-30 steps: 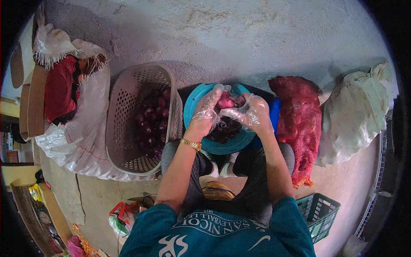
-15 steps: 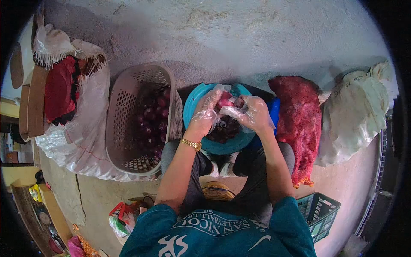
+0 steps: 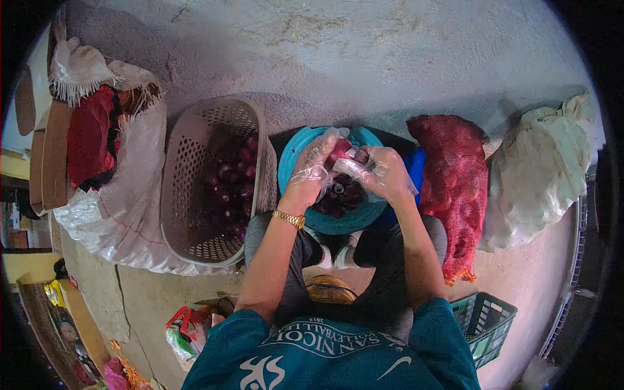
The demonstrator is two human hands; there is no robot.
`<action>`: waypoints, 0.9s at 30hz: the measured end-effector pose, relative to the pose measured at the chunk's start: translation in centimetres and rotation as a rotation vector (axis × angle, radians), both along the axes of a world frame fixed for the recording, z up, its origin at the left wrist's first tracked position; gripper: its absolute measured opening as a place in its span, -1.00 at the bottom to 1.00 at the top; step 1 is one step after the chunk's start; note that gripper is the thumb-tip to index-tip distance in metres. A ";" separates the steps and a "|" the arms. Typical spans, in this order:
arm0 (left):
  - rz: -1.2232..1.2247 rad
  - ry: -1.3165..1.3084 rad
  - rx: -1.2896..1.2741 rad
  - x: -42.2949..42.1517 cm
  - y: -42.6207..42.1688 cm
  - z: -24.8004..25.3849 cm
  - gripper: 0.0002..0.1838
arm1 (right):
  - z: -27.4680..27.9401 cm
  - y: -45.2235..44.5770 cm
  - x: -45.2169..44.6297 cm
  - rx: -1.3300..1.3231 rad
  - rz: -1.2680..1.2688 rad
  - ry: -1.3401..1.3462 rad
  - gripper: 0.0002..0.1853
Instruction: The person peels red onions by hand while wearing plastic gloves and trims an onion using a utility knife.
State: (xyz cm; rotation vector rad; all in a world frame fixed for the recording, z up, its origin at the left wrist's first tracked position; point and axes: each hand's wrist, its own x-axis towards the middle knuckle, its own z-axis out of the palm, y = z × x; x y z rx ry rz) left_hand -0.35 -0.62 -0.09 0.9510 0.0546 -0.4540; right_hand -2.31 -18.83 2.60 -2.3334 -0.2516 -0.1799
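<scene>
Over the blue-green basin (image 3: 286,170), my left hand (image 3: 312,170) in a clear plastic glove is closed around a red onion (image 3: 339,152). My right hand (image 3: 385,172), gloved the same way, works close against the onion's right side. Its thumb and fingers pinch a small purplish piece of onion skin (image 3: 361,156); whether it has come off the onion is hard to make out. Dark loose onion skins (image 3: 341,197) lie in the basin below both hands, which hide part of its inside.
A beige perforated basket (image 3: 185,166) of red onions (image 3: 227,175) stands to the left, beside a white woven sack (image 3: 123,214). On the right are a red mesh sack (image 3: 455,182), a pale sack (image 3: 539,175) and a green crate (image 3: 487,325). A wall (image 3: 364,58) rises behind.
My right hand has shifted very slightly, its fingers turning against the onion. The left hand keeps its hold in nearly the same place.
</scene>
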 end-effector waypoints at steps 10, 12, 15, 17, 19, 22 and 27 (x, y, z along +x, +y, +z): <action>0.019 -0.016 0.105 0.3 0.2 -1.1 -0.52 | -0.7 -0.3 0.1 -0.028 0.060 -0.039 -0.48; 0.088 -0.007 0.015 0.6 0.1 -1.4 -0.56 | -0.7 -0.2 -0.1 -0.047 0.114 -0.060 -0.56; 0.106 0.030 -0.090 0.8 0.7 -0.7 -0.66 | -1.4 -0.6 -0.1 -0.082 0.196 -0.160 -0.63; 0.157 0.057 -0.127 1.0 0.9 -1.1 -0.65 | -2.3 -1.0 -0.1 -0.097 0.226 -0.238 -0.62; 0.210 0.083 -0.164 1.0 0.9 -0.7 -0.64 | -2.5 -1.1 0.0 -0.124 0.186 -0.225 -0.64; 0.253 0.118 -0.168 0.8 0.9 -0.5 -0.70 | -2.7 -1.3 0.3 -0.336 0.132 -0.084 -0.52; 0.103 0.163 -0.310 0.7 0.6 -0.9 -0.69 | -2.8 -0.9 0.3 -0.166 0.040 -0.236 -0.46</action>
